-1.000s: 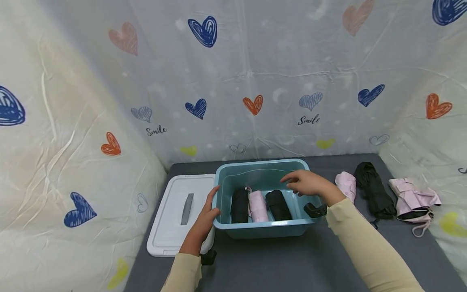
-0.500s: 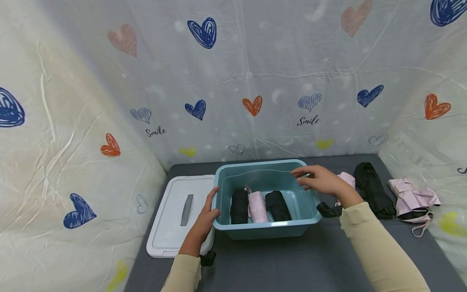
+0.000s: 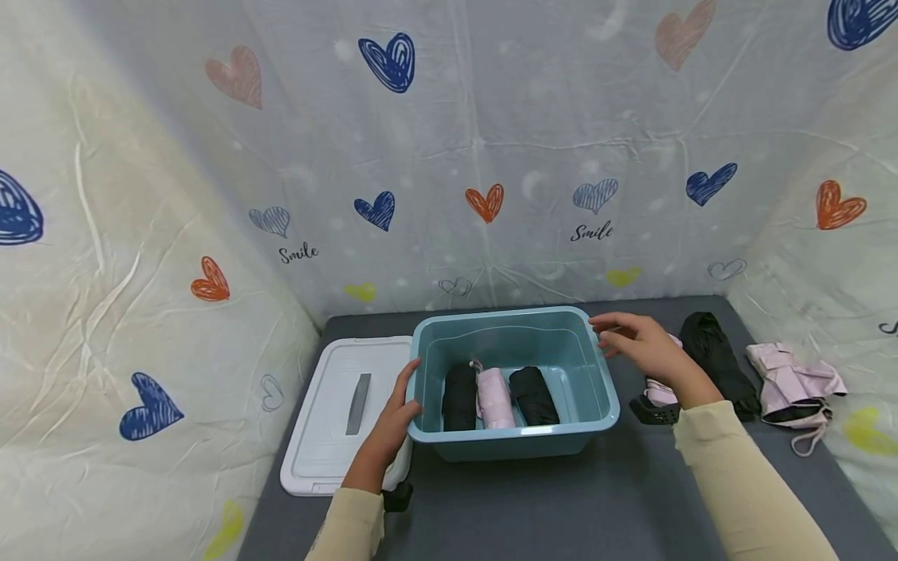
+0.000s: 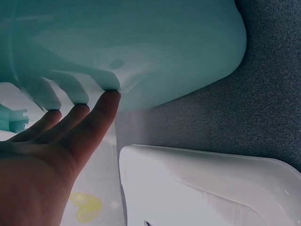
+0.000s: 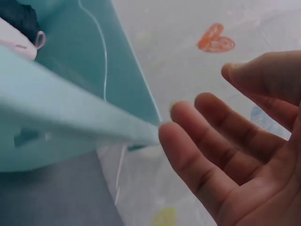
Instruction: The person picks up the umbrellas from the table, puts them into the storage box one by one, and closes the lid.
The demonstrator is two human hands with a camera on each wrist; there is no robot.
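A blue plastic storage bin (image 3: 505, 448) stands lidless on the grey table. Inside lie a black roll (image 3: 459, 397), a pink roll (image 3: 496, 399) with a small loop, and a second black roll (image 3: 534, 396), side by side; they look like folded umbrellas. My left hand (image 3: 389, 425) is at the bin's left rim. In the left wrist view its straight fingers (image 4: 94, 120) touch the outer wall. My right hand (image 3: 648, 351) is by the far right corner of the rim, fingers spread and holding nothing. In the right wrist view, its fingertips (image 5: 170, 136) are right at the rim.
A white lid (image 3: 316, 421) with a grey handle lies left of the bin. To the right are a pink bundle (image 3: 661, 393), partly hidden by my right hand, a long black bundle (image 3: 719, 366) and a loose pink one (image 3: 796, 382). A heart-patterned curtain (image 3: 435, 257) hangs behind.
My right hand has moved rightward from above the bin's interior to its right rim. The left hand, bin and rolls have stayed in place.
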